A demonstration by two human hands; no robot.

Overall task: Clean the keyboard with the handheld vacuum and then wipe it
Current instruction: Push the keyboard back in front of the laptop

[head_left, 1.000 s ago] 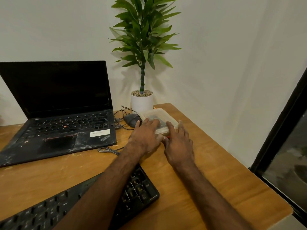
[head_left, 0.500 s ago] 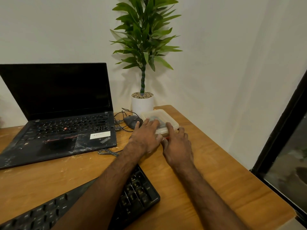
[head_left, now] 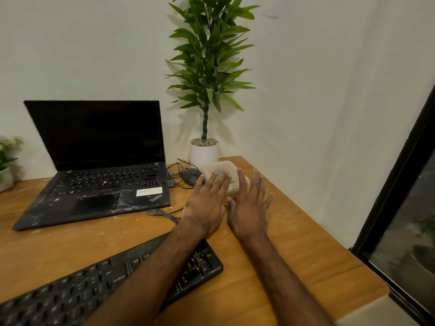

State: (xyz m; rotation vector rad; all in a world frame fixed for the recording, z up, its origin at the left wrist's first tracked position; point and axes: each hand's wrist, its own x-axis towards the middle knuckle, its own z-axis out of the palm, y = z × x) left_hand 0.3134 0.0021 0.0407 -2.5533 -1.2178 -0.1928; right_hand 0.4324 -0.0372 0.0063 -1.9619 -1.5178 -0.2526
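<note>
A black keyboard [head_left: 77,292] lies at the near left of the wooden desk [head_left: 294,243], partly under my left forearm. A flat translucent plastic box [head_left: 217,167] sits at the desk's far right corner. My left hand [head_left: 207,203] lies with straight fingers on top of the box. My right hand [head_left: 249,208] is beside it, fingers spread, with fingertips reaching the box's right side. A small red thing shows between my hands under the box. No handheld vacuum is in view.
An open black laptop [head_left: 98,165] stands at the back left. A black mouse [head_left: 190,176] with tangled cables lies beside the box. A white-potted plant [head_left: 204,151] stands behind it. A second small plant [head_left: 6,161] is at the far left. The desk's right edge borders a dark window frame.
Both hands' fingers have straightened and spread on the box. The camera has tilted up and back a little.
</note>
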